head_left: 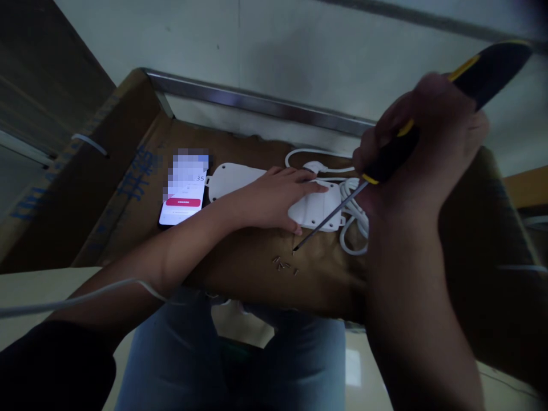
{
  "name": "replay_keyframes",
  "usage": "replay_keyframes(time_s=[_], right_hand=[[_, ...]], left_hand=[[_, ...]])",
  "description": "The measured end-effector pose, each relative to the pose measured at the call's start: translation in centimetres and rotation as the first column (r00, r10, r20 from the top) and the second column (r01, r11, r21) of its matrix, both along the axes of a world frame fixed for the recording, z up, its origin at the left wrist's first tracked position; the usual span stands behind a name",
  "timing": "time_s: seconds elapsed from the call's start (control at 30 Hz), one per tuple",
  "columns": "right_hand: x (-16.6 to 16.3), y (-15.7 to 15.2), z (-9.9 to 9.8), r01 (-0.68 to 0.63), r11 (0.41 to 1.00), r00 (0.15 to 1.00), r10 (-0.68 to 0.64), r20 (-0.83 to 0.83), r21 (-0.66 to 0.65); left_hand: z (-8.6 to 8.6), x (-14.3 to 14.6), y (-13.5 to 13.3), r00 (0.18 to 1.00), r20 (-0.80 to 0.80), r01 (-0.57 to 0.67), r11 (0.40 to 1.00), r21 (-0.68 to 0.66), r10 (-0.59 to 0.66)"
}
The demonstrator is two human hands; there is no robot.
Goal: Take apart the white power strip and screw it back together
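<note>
A white power strip [233, 176] lies with its screw-hole side up on a brown cardboard surface. My left hand [280, 197] spans its middle, thumb at the near edge and fingers across the top, holding it. My right hand [428, 142] is wrapped round the black and yellow handle of a screwdriver [331, 216]. The shaft slants down to the left, its tip just above the cardboard by the strip's near edge. A tiny screw seems to be at the tip, too small to be sure. Several small screws [280, 264] lie loose near the tip.
A lit phone [184, 191] lies left of the strip. The strip's white cable [353, 200] is coiled at its right end, partly behind my right hand. Cardboard side walls [124, 131] rise around the surface. Another white cable [85, 299] crosses my left forearm.
</note>
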State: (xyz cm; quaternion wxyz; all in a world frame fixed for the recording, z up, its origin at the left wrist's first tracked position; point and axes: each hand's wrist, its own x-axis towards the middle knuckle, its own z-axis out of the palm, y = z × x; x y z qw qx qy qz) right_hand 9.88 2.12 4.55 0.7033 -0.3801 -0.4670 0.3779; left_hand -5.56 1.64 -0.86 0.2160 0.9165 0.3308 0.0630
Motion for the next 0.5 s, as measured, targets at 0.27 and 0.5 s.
replay_keyframes(time_s=[0.27, 0.5], right_hand=[[0.3, -0.1, 0.6, 0.053, 0.996, 0.998, -0.055, -0.026, -0.068], [1.5, 0.2, 0.5, 0.079, 0.997, 0.997, -0.078, -0.020, 0.026]], left_hand=[[0.4, 0.0, 0.0, 1.000, -0.024, -0.006, 0.999, -0.041, 0.005], [0.0, -0.2, 0.1, 0.999, 0.031, 0.016, 1.000, -0.015, -0.015]])
